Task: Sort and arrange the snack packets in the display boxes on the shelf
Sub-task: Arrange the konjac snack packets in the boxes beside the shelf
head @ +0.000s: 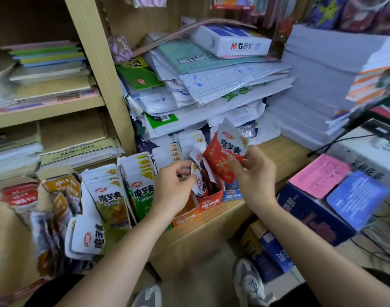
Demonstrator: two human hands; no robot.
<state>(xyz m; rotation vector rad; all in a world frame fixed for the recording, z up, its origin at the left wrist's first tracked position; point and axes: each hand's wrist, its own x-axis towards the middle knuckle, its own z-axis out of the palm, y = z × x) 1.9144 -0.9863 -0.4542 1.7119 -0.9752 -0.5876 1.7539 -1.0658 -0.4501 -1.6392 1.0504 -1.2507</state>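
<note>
The right hand (253, 173) pinches a red-and-white snack packet (227, 156) between thumb and curled fingers, holding it tilted in the air just above the display boxes. To its left, the left hand (174, 182) curls its fingertips round the tops of white-topped packets (198, 180) that stand in the red display box (210, 203). That box sits on the wooden shelf (282, 156) between an orange display box (185, 217) nearer on the left and a blue display box (231, 194) on the right, below the right hand. Further left stand rows of green packets (142, 194) and pale green packets (107, 200), with a loose white packet (87, 238) lying in front of them. Behind the boxes rises a pile of paper packs (211, 85).
</note>
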